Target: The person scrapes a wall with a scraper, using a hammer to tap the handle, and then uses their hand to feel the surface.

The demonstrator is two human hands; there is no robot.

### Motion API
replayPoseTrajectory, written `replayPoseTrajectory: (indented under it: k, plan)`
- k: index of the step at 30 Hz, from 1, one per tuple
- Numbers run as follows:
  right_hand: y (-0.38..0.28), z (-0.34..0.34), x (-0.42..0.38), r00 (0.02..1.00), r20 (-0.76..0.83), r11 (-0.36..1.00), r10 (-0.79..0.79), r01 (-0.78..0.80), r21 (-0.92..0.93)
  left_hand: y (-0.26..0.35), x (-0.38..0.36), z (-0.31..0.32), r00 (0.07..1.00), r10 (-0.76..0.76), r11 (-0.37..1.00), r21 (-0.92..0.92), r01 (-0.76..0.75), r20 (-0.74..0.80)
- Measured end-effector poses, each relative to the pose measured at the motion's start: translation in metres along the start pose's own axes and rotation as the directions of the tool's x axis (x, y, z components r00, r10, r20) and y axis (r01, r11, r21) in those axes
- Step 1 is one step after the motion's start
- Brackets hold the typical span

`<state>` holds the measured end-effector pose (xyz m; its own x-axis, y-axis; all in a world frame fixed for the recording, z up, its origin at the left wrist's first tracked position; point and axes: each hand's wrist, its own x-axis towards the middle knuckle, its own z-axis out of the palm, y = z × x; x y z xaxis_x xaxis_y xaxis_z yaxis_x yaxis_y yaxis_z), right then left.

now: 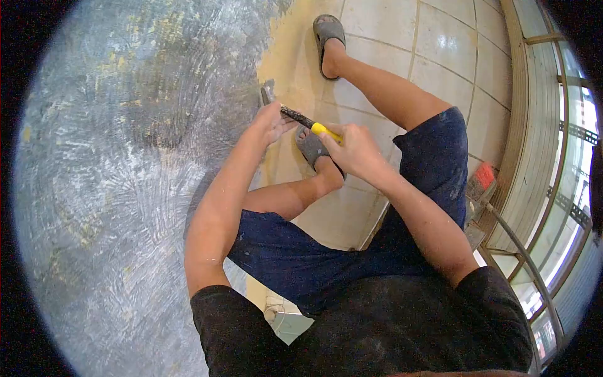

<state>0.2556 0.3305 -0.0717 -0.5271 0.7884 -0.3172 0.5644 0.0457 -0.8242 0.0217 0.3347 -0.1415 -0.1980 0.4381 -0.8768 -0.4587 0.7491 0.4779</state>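
Observation:
A long-handled scraper (299,117), with a dark, paint-spattered shaft and a yellow grip, runs between my hands. Its grey, flat-looking head meets the wall near the boundary of the grey coating. My right hand (357,149) is wrapped round the yellow grip. Close to the head, my left hand (270,122) holds the shaft between thumb and fingers, some of them fairly straight. The wall (144,188) beside me is covered in rough, streaky grey, with yellowish patches and a bare yellow strip (279,56).
My sandalled feet (329,41) stand on pale floor tiles (440,44). At right, a red-tipped brush or broom (483,176) and a long pole (527,257) lean near a framed glass partition (553,157). A pale box-like object (292,325) shows below my legs.

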Motion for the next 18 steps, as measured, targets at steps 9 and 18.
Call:
replayPoseTrajectory:
  k: [9,18]
  plan:
    - [-0.016,0.020,-0.001,0.997,-0.072,0.995,0.039,-0.045,-0.084,-0.003,0.008,-0.014,0.998,0.066,0.996,-0.062,-0.067,-0.010]
    - [-0.005,0.031,0.012,0.996,-0.090,0.985,-0.020,0.005,-0.171,-0.007,0.044,-0.026,0.997,0.074,0.992,-0.105,-0.071,0.020]
